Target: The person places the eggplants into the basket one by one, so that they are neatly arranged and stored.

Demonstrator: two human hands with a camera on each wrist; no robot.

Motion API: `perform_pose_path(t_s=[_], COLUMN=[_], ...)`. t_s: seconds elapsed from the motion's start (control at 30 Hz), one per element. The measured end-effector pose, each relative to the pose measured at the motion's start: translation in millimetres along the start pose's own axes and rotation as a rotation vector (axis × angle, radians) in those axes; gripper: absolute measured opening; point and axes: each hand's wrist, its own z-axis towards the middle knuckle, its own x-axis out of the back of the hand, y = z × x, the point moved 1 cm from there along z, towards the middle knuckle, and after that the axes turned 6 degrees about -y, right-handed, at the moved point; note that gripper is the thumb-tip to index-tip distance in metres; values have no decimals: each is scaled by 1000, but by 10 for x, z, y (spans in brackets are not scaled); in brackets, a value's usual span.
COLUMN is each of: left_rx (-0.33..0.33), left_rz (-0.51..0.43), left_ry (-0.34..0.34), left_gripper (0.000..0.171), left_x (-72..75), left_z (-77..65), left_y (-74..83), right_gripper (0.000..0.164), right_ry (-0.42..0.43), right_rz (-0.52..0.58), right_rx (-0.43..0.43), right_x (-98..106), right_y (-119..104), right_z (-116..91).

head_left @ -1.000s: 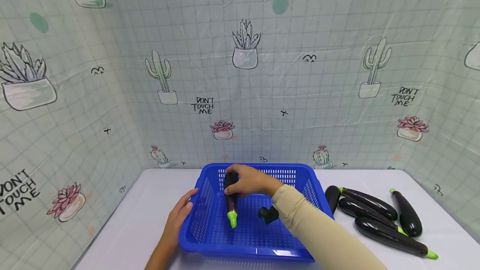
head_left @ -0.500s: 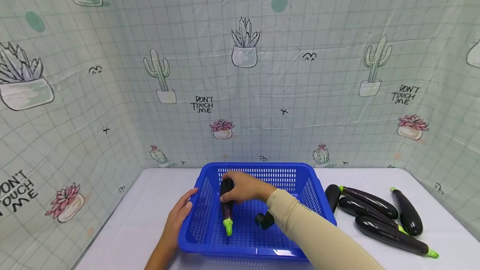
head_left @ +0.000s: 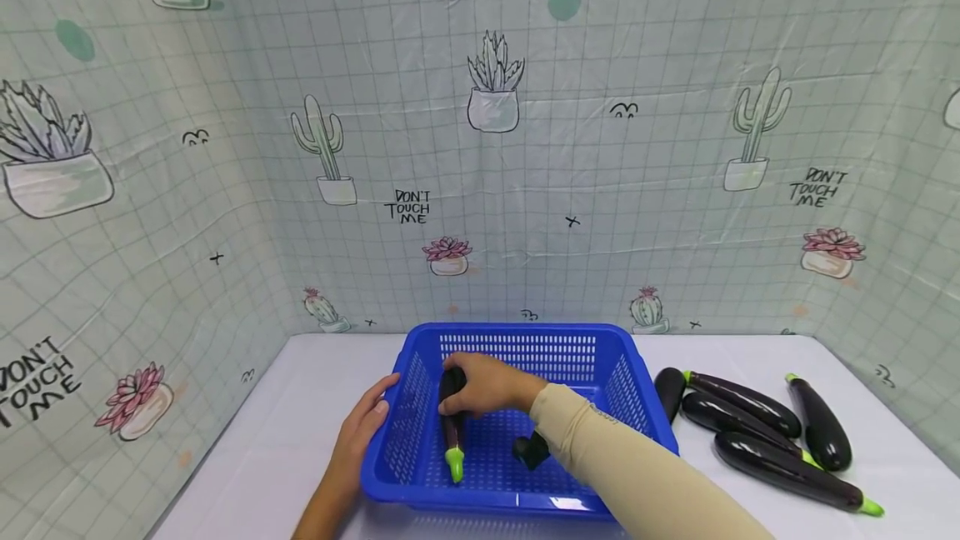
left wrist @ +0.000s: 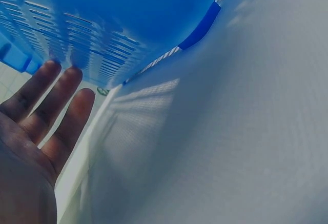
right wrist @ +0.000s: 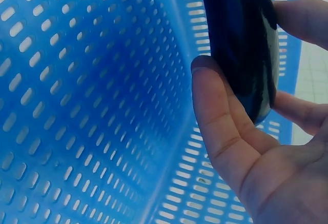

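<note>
Inside the blue plastic basket (head_left: 517,500), near its left wall, my right hand (head_left: 487,386) grips an eggplant (head_left: 453,432) by its thick dark end. The green stem of the eggplant points toward me. In the right wrist view, the fingers and thumb wrap the dark eggplant (right wrist: 241,39) above the perforated basket floor (right wrist: 102,96). My left hand (head_left: 360,427) touches the basket's left side from outside, fingers straight. In the left wrist view, the left hand (left wrist: 46,116) has its extended fingertips against the slotted wall (left wrist: 97,44).
Several dark eggplants (head_left: 787,473) lie on the white table (head_left: 247,432) to the right of the basket. A small black device (head_left: 534,448) sits at my right wrist, partly under the beige sleeve (head_left: 630,465). Behind stands a cactus-print curtain (head_left: 525,190).
My right hand has moved slightly left, toward me and lower into the basket with the eggplant. The left hand stays at the basket's side.
</note>
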Motion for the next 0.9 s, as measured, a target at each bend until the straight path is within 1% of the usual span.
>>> perform_pose_path(t_s=[0.23, 0.53, 0.7, 0.9], left_rx=[-2, -29, -24, -29], left_rz=[-8, 18, 8, 16], left_ry=[-3, 3, 9, 2], left_gripper=[45, 44, 44, 45], left_x=[-3, -1, -1, 5], left_z=[1, 1, 9, 7], left_y=[-10, 25, 11, 10], right_gripper=[66, 65, 65, 65], right_ry=[-1, -7, -11, 4], right_rz=[31, -5, -16, -18], right_rx=[-21, -38, -42, -28], right_x=[-12, -74, -71, -58], right_y=[27, 40, 54, 69], right_z=[-2, 25, 32, 45])
